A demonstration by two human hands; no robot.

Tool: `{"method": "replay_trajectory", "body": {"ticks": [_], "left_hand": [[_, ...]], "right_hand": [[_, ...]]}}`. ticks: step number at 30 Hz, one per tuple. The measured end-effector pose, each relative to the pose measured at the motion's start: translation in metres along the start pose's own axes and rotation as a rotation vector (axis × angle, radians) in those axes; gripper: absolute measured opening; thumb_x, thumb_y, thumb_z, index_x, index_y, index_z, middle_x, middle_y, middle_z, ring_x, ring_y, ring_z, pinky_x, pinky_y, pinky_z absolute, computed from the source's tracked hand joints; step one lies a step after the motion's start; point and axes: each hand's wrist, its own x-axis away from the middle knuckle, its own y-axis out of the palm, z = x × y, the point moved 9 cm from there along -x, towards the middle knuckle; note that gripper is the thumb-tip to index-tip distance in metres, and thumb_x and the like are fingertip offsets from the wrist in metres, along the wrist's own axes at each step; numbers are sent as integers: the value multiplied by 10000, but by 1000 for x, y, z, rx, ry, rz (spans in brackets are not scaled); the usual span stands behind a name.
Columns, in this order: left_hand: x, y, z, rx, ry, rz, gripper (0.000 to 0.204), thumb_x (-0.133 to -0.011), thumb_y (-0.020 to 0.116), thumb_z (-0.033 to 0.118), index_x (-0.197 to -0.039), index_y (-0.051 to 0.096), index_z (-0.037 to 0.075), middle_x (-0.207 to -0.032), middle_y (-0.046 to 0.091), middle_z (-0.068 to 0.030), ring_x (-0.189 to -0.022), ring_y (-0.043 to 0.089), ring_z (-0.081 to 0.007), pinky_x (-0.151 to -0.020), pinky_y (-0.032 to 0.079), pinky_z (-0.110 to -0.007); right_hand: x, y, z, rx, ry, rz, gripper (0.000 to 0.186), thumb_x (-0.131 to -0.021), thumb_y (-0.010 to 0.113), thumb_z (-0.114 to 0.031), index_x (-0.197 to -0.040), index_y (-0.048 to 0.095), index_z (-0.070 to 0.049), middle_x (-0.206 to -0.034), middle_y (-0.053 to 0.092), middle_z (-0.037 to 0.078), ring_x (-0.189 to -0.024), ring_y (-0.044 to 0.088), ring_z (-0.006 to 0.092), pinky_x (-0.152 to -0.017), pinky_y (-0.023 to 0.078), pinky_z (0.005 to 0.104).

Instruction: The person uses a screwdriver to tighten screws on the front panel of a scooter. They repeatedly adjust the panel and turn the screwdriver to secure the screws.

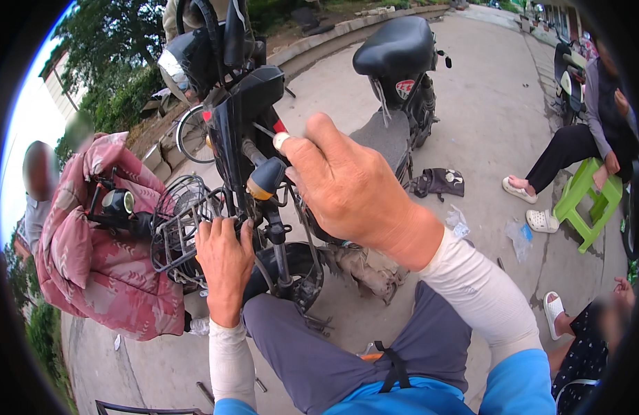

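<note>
A black electric scooter point(253, 97) stands in front of me, with its front column and an amber turn signal point(265, 181) close to my hands. My right hand point(354, 187) is raised beside the column. Its fingers are closed round a screwdriver-like tool with a thin metal shaft point(264, 130) that points at the column; the hand hides most of its handle. My left hand point(226, 259) lies lower, with its fingers bent over the edge of the black wire basket point(184, 225) and its thumb apart.
Left of the basket stands another scooter under a pink quilted cover point(105, 256), with a person behind it. Right of me are a green plastic stool point(592, 200), a seated person and another person's leg. A dark pouch point(440, 182) and plastic bags point(520, 238) lie on the concrete.
</note>
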Motion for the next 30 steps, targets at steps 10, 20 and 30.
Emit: {"method": "replay_trajectory", "body": {"ticks": [10,20,30], "left_hand": [[1,-3,-2,15,4,54,256,-978,768,261,-930,725,13,-918,687,-151,-933,615,-373,-852,482,-495],[8,3,-12,81,-21,89,294,-938,808,292,-871,691,31,-904,659,-136,-923,585,-340,-809,441,-466],[23,2,-18,72,-34,97,311,-930,816,307,-871,683,33,-911,653,-126,-902,576,-326,-818,433,-456]], "right_hand": [[0,-6,11,15,159,31,235,-1003,694,-90,-1223,641,-25,-1122,628,162,-858,712,454,-759,593,493],[-4,-4,13,10,174,21,283,-1046,669,-61,-1320,624,-7,-1124,655,211,-944,693,435,-912,551,471],[8,0,10,-17,207,-111,298,-1014,619,33,-1309,579,23,-1325,581,255,-1122,629,445,-967,514,448]]}}
